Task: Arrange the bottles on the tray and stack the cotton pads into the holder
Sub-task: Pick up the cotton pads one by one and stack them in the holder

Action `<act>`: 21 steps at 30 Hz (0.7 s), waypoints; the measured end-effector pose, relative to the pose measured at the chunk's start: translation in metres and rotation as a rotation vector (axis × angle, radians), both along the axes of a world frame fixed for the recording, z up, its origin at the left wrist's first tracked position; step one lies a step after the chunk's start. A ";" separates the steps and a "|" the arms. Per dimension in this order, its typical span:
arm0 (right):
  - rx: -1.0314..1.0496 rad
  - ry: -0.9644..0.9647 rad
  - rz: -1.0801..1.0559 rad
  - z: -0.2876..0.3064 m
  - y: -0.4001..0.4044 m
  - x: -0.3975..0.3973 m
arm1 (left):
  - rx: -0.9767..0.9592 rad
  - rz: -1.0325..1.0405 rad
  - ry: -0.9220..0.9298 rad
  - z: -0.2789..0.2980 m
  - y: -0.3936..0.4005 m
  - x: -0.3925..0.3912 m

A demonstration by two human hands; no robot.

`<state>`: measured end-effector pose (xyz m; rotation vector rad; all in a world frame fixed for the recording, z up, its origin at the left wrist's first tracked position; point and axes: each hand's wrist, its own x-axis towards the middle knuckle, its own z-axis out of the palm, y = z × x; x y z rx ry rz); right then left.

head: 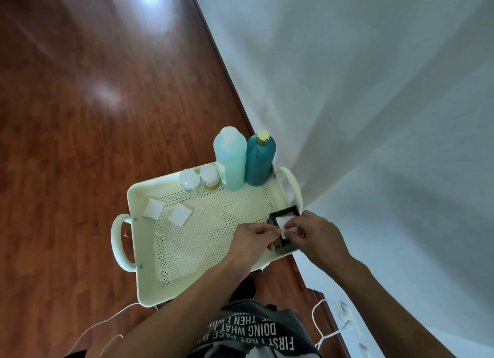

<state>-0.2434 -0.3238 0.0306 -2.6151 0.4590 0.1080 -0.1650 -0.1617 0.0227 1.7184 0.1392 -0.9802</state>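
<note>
While both my hands are meeting over the small black rectangular holder (284,230) at the cream perforated metal tray's (149,283) right edge, my left hand (254,240) and right hand (310,233) are each pinching one square white cotton pad (285,225), lowering it in. If I am letting go unevenly, it is likely catching crooked on the rim; two loose white pads (167,212) are waiting well apart at the tray's left.

The tray (149,194) is cream, dotted with small holes; the holder (280,215) is black; the pads (180,215) are white; one tall bottle (231,157) is pale aqua, the other (259,160) deep teal, gold-capped; the floor (80,117) is reddish-brown wood.
</note>
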 end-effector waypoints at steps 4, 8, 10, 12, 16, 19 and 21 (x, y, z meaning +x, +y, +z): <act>-0.171 0.042 0.121 -0.004 0.005 0.004 | 0.023 -0.027 -0.020 -0.004 0.014 0.005; -0.263 0.059 0.151 0.001 0.007 0.008 | 0.056 -0.011 -0.016 -0.008 0.034 0.015; -0.253 0.030 0.135 0.006 0.008 0.008 | 0.076 0.006 -0.021 -0.010 0.044 0.022; -0.229 0.017 0.124 0.009 0.008 0.009 | 0.100 0.016 -0.032 -0.013 0.054 0.030; -0.264 0.115 0.190 0.009 0.008 0.016 | 0.141 0.050 -0.054 -0.020 0.071 0.043; -0.292 0.150 0.187 0.012 0.008 0.022 | 0.163 0.058 -0.071 -0.027 0.082 0.052; -0.280 0.105 0.145 0.016 0.008 0.028 | 0.184 0.058 -0.086 -0.032 0.091 0.061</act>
